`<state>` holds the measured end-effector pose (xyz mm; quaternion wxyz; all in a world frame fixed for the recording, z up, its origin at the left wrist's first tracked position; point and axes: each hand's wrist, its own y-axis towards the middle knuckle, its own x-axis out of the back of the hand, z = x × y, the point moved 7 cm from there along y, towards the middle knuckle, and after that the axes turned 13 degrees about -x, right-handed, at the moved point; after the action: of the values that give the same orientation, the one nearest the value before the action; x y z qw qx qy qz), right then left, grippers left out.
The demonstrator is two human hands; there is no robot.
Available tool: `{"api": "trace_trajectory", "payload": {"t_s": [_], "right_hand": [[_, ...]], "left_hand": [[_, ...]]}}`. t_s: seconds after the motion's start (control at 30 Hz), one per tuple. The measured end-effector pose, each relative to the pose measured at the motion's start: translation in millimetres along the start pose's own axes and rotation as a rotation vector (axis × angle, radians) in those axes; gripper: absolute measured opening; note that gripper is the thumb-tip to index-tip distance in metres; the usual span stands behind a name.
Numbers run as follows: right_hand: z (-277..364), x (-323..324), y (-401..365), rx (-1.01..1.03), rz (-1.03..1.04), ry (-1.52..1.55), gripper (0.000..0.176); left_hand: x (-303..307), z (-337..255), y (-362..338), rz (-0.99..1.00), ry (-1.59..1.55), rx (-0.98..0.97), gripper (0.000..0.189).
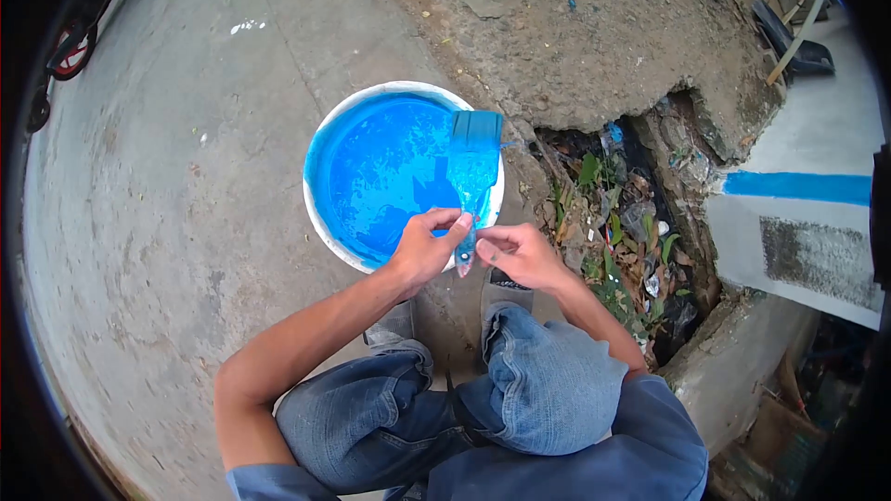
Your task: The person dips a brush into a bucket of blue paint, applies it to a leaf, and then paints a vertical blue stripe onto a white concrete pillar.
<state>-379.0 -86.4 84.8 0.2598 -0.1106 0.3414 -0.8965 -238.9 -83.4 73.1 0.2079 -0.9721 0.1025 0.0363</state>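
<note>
Bent knees in blue jeans [548, 380] fill the bottom of the view, with both forearms reaching forward over them. Just beyond the knees stands a white paint bucket [390, 85] on the concrete ground [186, 176], its inside coated in bright blue paint. To the right of the bucket, close to its rim, the slab is broken open into a rough ditch [640, 223] choked with leaves, wrappers and dirt. Past the ditch runs a pale kerb carrying a painted blue stripe [798, 187]. Leftward the concrete lies broad and flat out to the edge of view, so the free room is on that side, while the ditch's ragged edge hems in the right. A blue-smeared paintbrush [473, 162] is held over the bucket's near right rim, bristles pointing away. The left hand [425, 252] curls around the lower handle, thumb on top, and the right hand [522, 255] pinches the handle's end from the other side, fingers closed.
</note>
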Motion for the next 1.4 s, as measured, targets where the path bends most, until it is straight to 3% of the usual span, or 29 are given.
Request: {"api": "trace_trajectory", "payload": {"t_s": [0.07, 0.23, 0.3, 0.33, 0.4, 0.5, 0.7, 0.83, 0.93, 1.0, 1.33, 1.4], "right_hand": [[11, -19, 1, 0.056, 0.123, -0.007, 0.028], [8, -30, 8, 0.026, 0.110, 0.042, 0.026], [9, -11, 10, 0.130, -0.218, 0.036, 0.024], [9, -8, 13, 0.130, -0.212, 0.031, 0.024], [23, 22, 8, 0.243, -0.574, -0.238, 0.022], [38, 32, 7, 0.355, -0.708, -0.450, 0.021], [22, 44, 38, 0.340, -0.783, -0.501, 0.024], [26, 41, 48, 0.391, -0.836, -0.448, 0.026], [30, 47, 54, 0.268, -0.835, -0.395, 0.030], [33, 45, 65, 0.243, -0.813, -0.636, 0.034], [34, 51, 78, 0.207, -0.714, -0.685, 0.036], [37, 46, 79, 0.297, -0.706, -0.698, 0.034]], "left_hand": [[6, 4, -1, -0.026, -0.055, -0.029, 0.031], [20, 2, -4, -0.057, -0.094, -0.064, 0.028], [24, 9, -4, -0.067, -0.077, 0.011, 0.032], [30, 10, -5, -0.074, -0.081, 0.010, 0.032], [47, 20, -12, 0.001, 0.096, 0.099, 0.036], [73, 38, -24, 0.076, 0.194, 0.260, 0.038], [96, 48, -30, -0.116, 0.158, 0.160, 0.038], [89, 46, -31, -0.082, 0.143, 0.113, 0.038], [80, 48, -31, -0.003, 0.153, 0.147, 0.033], [78, 51, -30, 0.017, 0.158, 0.154, 0.033], [83, 54, -30, 0.009, 0.170, 0.163, 0.033], [82, 53, -29, 0.010, 0.173, 0.168, 0.033]]}}
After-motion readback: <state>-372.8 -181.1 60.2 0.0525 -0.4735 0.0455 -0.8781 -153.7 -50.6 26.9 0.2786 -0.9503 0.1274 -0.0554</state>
